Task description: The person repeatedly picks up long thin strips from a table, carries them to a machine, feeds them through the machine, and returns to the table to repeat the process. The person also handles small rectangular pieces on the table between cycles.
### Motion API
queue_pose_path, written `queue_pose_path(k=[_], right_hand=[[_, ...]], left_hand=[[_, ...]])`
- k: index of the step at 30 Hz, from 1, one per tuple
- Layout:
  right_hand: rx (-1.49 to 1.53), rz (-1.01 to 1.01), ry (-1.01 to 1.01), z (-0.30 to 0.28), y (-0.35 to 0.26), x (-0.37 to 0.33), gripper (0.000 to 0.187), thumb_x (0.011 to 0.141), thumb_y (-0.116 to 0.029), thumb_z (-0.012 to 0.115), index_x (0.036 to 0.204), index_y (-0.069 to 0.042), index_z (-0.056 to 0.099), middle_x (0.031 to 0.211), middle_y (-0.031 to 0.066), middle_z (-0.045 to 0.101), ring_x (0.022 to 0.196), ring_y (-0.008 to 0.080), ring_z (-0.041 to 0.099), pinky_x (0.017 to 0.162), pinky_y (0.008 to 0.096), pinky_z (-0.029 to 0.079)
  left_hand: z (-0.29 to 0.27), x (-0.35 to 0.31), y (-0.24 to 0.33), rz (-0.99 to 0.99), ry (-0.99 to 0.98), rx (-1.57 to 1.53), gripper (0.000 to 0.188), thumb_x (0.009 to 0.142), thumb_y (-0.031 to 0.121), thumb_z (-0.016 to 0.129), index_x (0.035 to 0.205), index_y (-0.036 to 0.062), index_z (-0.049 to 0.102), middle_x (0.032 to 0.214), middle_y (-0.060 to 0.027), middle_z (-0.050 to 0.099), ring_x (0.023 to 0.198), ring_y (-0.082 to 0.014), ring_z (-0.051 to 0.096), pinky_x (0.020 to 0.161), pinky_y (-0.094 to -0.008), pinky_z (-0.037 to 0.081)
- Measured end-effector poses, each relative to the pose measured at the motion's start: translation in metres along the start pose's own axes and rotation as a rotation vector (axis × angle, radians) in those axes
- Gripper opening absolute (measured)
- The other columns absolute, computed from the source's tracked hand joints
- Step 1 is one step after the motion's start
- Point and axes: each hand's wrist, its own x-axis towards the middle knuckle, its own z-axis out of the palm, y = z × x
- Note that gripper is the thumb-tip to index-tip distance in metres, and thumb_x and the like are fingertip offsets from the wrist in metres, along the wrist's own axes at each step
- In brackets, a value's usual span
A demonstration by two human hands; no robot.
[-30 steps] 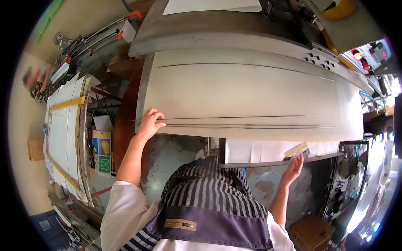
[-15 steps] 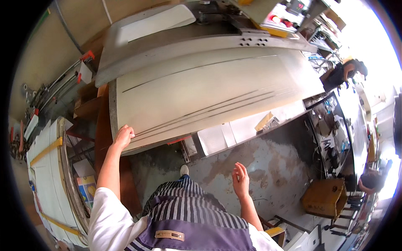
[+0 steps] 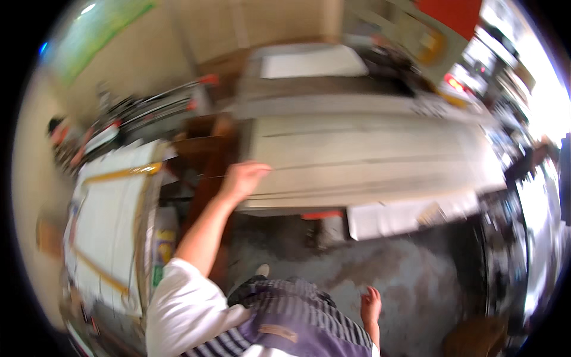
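Note:
My left hand (image 3: 244,180) is at the left end of a pale flat board (image 3: 380,143), fingers pinched on the end of a long thin dark rod (image 3: 333,165). The rod runs rightward across the board, and a thin bit of it shows left of my fingers. Another dark rod (image 3: 339,131) lies farther back. Several more thin rods (image 3: 321,193) lie close together along the near edge. My right hand (image 3: 371,304) hangs over the floor, apart from the board, fingers loosely bent and nothing visible in them. Motion smears much of the picture.
A metal beam (image 3: 357,106) crosses behind the board, with a white sheet (image 3: 315,62) beyond. White paper (image 3: 386,219) lies below the board's near edge. To the left stands a white-topped table (image 3: 110,226) with yellow strips. A dark-edged bench and a brownish box (image 3: 476,338) are at the right.
My left hand has moved away from the near edge, taking one rod apart from the near group. My head view has swung left, and my right hand sits lower in the picture.

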Motion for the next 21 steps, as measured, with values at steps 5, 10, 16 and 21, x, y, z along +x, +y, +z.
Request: queue_pose_path(k=[5, 10, 16, 21], right_hand=[[-0.010, -0.181, -0.031, 0.050, -0.022, 0.031, 0.036, 0.082, 0.000, 0.064, 0.118, 0.002, 0.061, 0.124, 0.0172, 0.058, 0.090, 0.0279, 0.065, 0.075, 0.0328, 0.054], [-0.166, -0.459, -0.130, 0.108, -0.093, 0.056, 0.040, 0.085, -0.013, 0.063, 0.124, -0.002, 0.063, 0.114, 0.0269, 0.061, 0.099, 0.0433, 0.061, 0.083, 0.0469, 0.051], [-0.300, -0.685, -0.380, 0.213, -0.205, 0.060, 0.039, 0.080, -0.007, 0.064, 0.118, 0.002, 0.061, 0.125, 0.0238, 0.057, 0.107, 0.0403, 0.061, 0.087, 0.0423, 0.052], [-0.314, -0.631, -0.572, 0.260, -0.278, 0.038, 0.041, 0.083, -0.012, 0.066, 0.122, 0.000, 0.058, 0.126, 0.0213, 0.056, 0.110, 0.0411, 0.058, 0.091, 0.0463, 0.049]], left_hand=[[-0.108, -0.037, 0.023, 0.101, 0.237, -0.264, 0.010, 0.092, 0.001, 0.062, 0.098, 0.0003, 0.070, 0.093, -0.0057, 0.065, 0.082, -0.0127, 0.063, 0.067, -0.0238, 0.050], [-0.261, -0.158, -0.074, -0.190, 0.765, -0.119, 0.012, 0.092, 0.000, 0.062, 0.100, 0.0021, 0.071, 0.096, -0.0047, 0.064, 0.081, -0.0128, 0.059, 0.069, -0.0238, 0.048], [-0.392, -0.420, -0.204, -0.633, 1.074, 0.592, 0.015, 0.086, -0.006, 0.064, 0.096, 0.0006, 0.073, 0.088, -0.0107, 0.066, 0.081, -0.0208, 0.063, 0.071, -0.0286, 0.050], [-0.437, -0.580, -0.272, -0.965, 1.100, 0.794, 0.018, 0.083, -0.008, 0.061, 0.094, 0.0005, 0.072, 0.087, -0.0115, 0.066, 0.082, -0.0225, 0.064, 0.072, -0.0307, 0.051]])
